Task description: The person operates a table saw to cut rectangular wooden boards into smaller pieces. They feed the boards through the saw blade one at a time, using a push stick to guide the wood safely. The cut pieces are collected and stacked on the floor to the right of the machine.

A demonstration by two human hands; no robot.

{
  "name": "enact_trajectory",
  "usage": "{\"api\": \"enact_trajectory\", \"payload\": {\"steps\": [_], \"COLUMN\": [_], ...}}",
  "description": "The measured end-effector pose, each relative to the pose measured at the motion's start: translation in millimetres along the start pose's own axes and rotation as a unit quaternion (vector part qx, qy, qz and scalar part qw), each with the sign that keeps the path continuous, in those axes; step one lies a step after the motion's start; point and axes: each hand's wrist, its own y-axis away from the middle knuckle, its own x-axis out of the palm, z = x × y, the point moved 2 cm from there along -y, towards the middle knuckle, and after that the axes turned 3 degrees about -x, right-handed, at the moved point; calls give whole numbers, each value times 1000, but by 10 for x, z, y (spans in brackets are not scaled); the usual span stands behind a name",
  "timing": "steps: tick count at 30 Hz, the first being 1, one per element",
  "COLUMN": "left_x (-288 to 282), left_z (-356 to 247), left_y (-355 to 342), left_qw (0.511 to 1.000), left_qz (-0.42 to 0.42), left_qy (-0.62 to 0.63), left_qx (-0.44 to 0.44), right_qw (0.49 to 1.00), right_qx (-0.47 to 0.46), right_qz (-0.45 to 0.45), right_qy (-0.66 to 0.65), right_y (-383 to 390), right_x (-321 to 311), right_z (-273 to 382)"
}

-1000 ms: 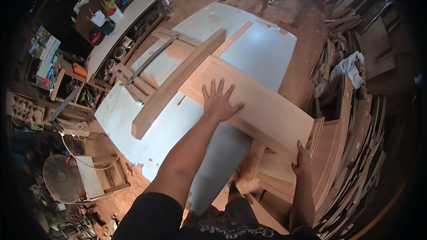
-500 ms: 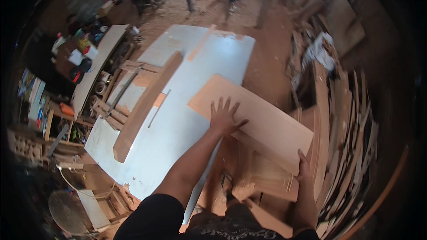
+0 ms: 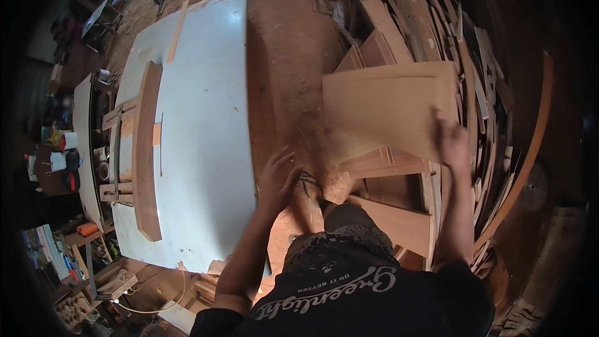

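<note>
My right hand (image 3: pixel 452 142) grips a flat wooden panel (image 3: pixel 387 103) near its right end, thumb side over its face; motion blurs the fingers. The panel is off the table, over the stacked wooden pieces at the right. My left hand (image 3: pixel 279 181) is empty, fingers apart, beside the right edge of the white-topped table (image 3: pixel 206 150). On that table lie a thick wooden beam (image 3: pixel 148 156), a thin rod (image 3: pixel 161 143) and a narrow wooden strip (image 3: pixel 178 31).
Long offcuts (image 3: pixel 430 31) lean in a dense pile at the right, with a curved strip (image 3: pixel 524 150) beyond. Wooden box-like pieces (image 3: pixel 399 212) stand by my legs. A cluttered side bench (image 3: pixel 84 150) runs along the left. Sawdust covers the floor (image 3: pixel 287 68).
The panel has left the table and swung right in my right hand. My left hand has let go of it and drawn back. The view has turned right.
</note>
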Motion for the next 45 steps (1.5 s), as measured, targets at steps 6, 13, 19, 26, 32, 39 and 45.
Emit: {"api": "enact_trajectory", "payload": {"steps": [6, 13, 19, 26, 32, 39, 45], "left_x": [-117, -159, 80, 619, 608, 697, 380], "left_z": [-53, -160, 145, 160, 656, 617, 122], "left_y": [565, 992, 1318, 1158, 1337, 1254, 1113], "left_qw": [999, 995, 900, 738, 680, 715, 843], "left_qz": [-3, 22, 77, 106, 151, 175, 242], "left_qy": [23, 25, 305, 518, 564, 549, 384], "left_qx": [-30, -89, -303, -420, -443, -396, -290], "right_qw": [996, 989, 928, 852, 838, 844, 817], "right_qx": [-58, -82, -362, -514, -518, -516, -553], "right_qz": [25, 98, 90, 94, 146, 124, 104], "right_qy": [57, 68, -20, -31, -83, -71, -123], "right_y": [-187, 28, 1446, 2458, 2616, 2664, 2686], "right_x": [1710, 2649, 2467, 1956, 2055, 2030, 1857], "right_z": [-46, -448, -103, -451, -411, -439, -419]}}
